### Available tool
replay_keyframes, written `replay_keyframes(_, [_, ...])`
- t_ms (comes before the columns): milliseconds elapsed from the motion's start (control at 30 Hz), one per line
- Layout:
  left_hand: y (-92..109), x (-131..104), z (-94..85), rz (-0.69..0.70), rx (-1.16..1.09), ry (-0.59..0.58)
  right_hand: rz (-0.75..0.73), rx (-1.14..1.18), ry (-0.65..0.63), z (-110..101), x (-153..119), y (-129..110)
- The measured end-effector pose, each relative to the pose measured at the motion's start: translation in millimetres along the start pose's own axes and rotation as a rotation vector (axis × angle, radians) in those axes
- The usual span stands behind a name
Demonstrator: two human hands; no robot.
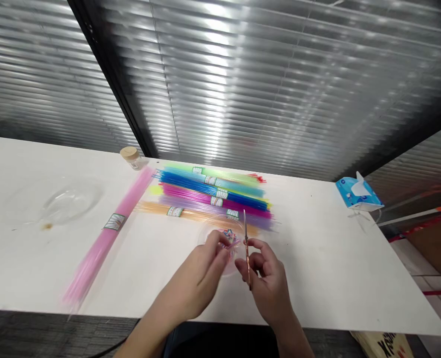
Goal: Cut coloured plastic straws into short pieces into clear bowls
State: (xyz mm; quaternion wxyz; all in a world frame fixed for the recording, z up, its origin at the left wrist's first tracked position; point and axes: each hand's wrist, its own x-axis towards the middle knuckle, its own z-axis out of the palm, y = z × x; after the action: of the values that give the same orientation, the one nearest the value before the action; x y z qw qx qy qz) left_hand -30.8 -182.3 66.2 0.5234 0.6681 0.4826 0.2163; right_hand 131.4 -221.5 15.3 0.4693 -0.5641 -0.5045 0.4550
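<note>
My left hand [205, 271] pinches a short pink plastic straw [234, 245] between thumb and fingers. Beside it, my right hand [263, 276] grips a pair of scissors [246, 248] by copper-coloured handles, the blades pointing away from me. Under both hands stands a clear round bowl [205, 229] with small multicoloured cut pieces [228, 236] in it. The scissor blades are to the right of the straw and look apart from it. Behind the bowl lie bundles of long thin straws in orange, purple [201, 206], magenta [181, 194], blue [190, 181] and green [175, 170].
A long pink straw bundle [101, 251] lies slantwise at the left of the white table [324, 278]. Farther left is a clear plastic dish [71, 204]. A jar with a wooden lid [130, 155] stands at the back; a blue tissue pack [358, 193] sits at the right.
</note>
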Motion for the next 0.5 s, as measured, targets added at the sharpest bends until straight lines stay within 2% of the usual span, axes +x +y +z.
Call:
replay_keyframes(167, [-7.1, -2.4, -15.4, -0.078, 0.139, 0.004, -0.004, -0.162, -0.093, -14.7, -16.5, 7.9])
replay_keyframes(300, [-15.3, -1.1, -17.5, -0.108, 0.129, 0.001, 0.151, -0.100, -0.234, -15.4, -33.8, 15.0])
replay_keyframes(367, [-16.7, -0.7, -17.1, -0.109, 0.111, -0.013, 0.225, -0.072, -0.250, -12.4, -37.9, 15.5])
replay_keyframes(500, [-16.4, -0.1, -16.2, -0.085, 0.067, -0.060, 0.283, -0.003, -0.268, -6.2, -37.3, 13.7])
